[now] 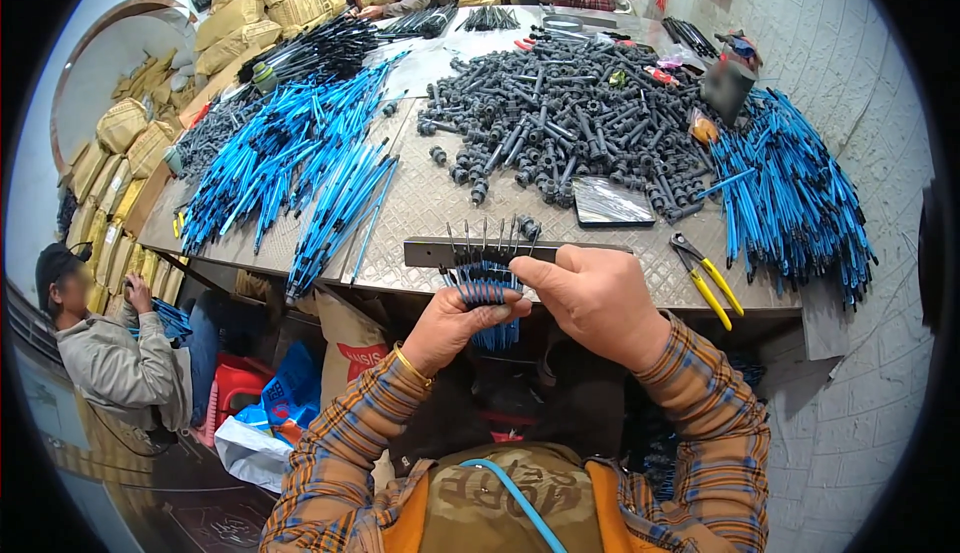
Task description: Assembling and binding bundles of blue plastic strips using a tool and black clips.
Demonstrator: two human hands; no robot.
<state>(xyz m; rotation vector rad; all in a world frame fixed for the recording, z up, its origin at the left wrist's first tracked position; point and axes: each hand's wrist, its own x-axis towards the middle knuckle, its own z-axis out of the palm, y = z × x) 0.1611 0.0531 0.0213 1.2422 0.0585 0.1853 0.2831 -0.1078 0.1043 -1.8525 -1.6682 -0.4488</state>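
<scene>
My left hand (455, 321) grips a bundle of thin blue rods (487, 285) from below, their metal tips pointing up. My right hand (598, 298) pinches the top right of the same bundle, just in front of a grey metal bar (430, 251) that lies along the table's near edge. One small grey connector (529, 227) sits right behind the rod tips. A big heap of grey plastic connectors (560, 133) covers the middle of the table behind my hands.
Piles of blue rods lie at the left (290, 158) and right (790, 193). Yellow-handled pliers (708, 273) and a dark flat pouch (610, 203) sit near the front edge. A seated person (110, 348) is at lower left; other people work at the far end. Sacks are stacked left.
</scene>
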